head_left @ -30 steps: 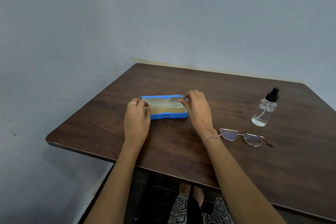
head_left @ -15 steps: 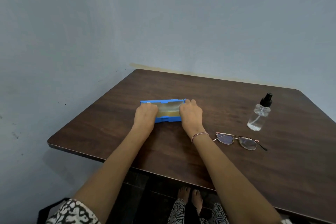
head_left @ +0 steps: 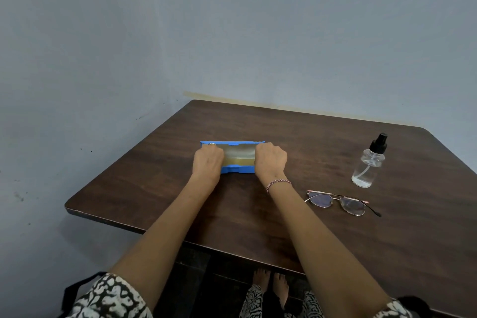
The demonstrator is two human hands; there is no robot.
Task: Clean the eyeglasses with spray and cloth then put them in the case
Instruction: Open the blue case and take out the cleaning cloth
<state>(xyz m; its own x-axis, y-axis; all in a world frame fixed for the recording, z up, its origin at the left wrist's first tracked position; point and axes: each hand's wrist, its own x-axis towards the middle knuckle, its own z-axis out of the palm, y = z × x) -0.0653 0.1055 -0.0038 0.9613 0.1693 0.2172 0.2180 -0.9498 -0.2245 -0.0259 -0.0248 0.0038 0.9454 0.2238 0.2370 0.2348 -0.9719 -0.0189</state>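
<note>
Now the left hand (head_left: 207,161) and right hand (head_left: 271,161) curl over the two ends of the blue eyeglass case (head_left: 238,159), whose long axis runs left to right. Right of the case the eyeglasses (head_left: 340,202) lie apart, also crosswise.

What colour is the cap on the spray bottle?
Black. The cap tops the clear spray bottle, seen best in the head view.

Dark wooden table (head_left: 335,137) with a blue case (head_left: 238,157) mid-left, an upright clear spray bottle (head_left: 367,165) and eyeglasses (head_left: 340,202) at right.
</note>
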